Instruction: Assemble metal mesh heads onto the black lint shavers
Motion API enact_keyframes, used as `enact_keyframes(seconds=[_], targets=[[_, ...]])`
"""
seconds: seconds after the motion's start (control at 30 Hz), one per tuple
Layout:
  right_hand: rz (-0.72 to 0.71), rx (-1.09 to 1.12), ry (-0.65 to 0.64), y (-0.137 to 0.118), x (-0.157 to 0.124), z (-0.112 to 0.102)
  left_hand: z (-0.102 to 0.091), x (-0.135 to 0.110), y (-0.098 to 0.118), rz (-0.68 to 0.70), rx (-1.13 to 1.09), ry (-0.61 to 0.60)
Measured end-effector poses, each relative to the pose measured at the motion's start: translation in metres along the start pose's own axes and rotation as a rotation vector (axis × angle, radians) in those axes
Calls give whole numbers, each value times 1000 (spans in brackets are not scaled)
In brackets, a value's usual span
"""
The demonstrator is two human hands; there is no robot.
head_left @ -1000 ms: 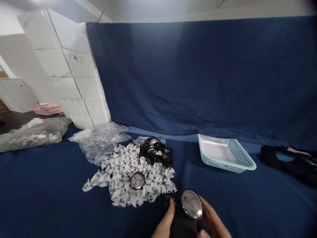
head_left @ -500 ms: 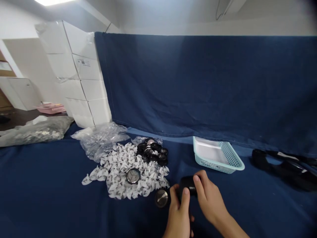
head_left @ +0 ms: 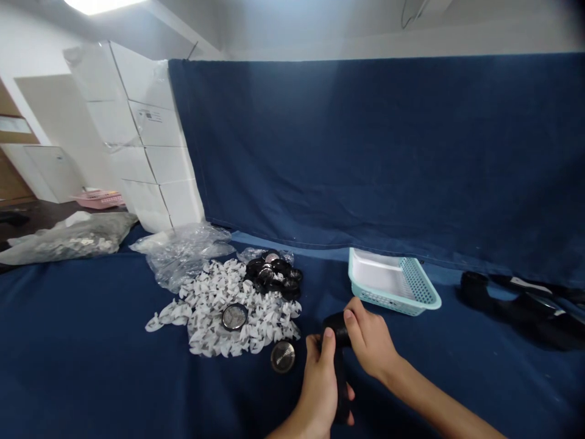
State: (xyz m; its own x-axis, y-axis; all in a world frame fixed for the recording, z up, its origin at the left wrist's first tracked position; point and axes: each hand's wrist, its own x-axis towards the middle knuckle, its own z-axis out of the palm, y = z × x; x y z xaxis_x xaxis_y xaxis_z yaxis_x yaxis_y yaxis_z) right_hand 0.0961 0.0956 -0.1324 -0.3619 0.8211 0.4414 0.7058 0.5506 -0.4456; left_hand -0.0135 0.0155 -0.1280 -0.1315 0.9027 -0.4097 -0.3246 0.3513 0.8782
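My left hand (head_left: 320, 384) is wrapped round the body of a black handheld device (head_left: 337, 341) held upright over the blue cloth. My right hand (head_left: 371, 341) grips the device's round top with closed fingers. A round metal mesh cap (head_left: 282, 356) lies on the cloth just left of my left hand. A second mesh cap (head_left: 234, 317) rests on a heap of small white pieces (head_left: 219, 308). Behind the heap sits a pile of black rings (head_left: 273, 277).
A light-blue plastic basket (head_left: 393, 281) stands beyond my right hand. Crumpled clear plastic (head_left: 180, 253) and a grey bag (head_left: 68, 241) lie at the left. Black devices (head_left: 516, 305) lie at the right. A blue cloth hangs behind; white boxes (head_left: 141, 140) stack at back left.
The mesh cap that sat on the device's top now lies on the cloth beside my left hand. Both hands with the device have moved away from me, and my right hand covers its top.
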Motion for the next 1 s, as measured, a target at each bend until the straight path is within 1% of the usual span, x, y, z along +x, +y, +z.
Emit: enact_keyframes(seconds=[0.23, 0.37, 0.53, 0.63, 0.7, 0.8, 0.9, 0.93, 1.0], targets=[[-26, -17, -51, 13, 0, 8, 0, 11, -6, -35, -23, -10], [-36, -27, -84, 13, 1, 12, -3, 10, -7, -61, -39, -16], [-36, -23, -108, 11, -1, 19, -8, 11, -12, -109, -56, -6], [-25, -15, -104, 7, 2, 16, -7, 11, -13, -54, -30, 7], [-10, -8, -94, 2, 9, 11, -7, 12, -11, 7, 3, 29], [24, 12, -84, -9, 22, 3, -10, 15, -8, 111, 71, 97], [70, 15, -106, -17, 32, 3, -15, 20, -7, 221, 110, 133], [88, 5, -114, -19, 33, 5, -17, 21, -8, 232, 110, 138], [117, -29, -124, -21, 35, 11, -19, 24, -10, 200, 86, 138]])
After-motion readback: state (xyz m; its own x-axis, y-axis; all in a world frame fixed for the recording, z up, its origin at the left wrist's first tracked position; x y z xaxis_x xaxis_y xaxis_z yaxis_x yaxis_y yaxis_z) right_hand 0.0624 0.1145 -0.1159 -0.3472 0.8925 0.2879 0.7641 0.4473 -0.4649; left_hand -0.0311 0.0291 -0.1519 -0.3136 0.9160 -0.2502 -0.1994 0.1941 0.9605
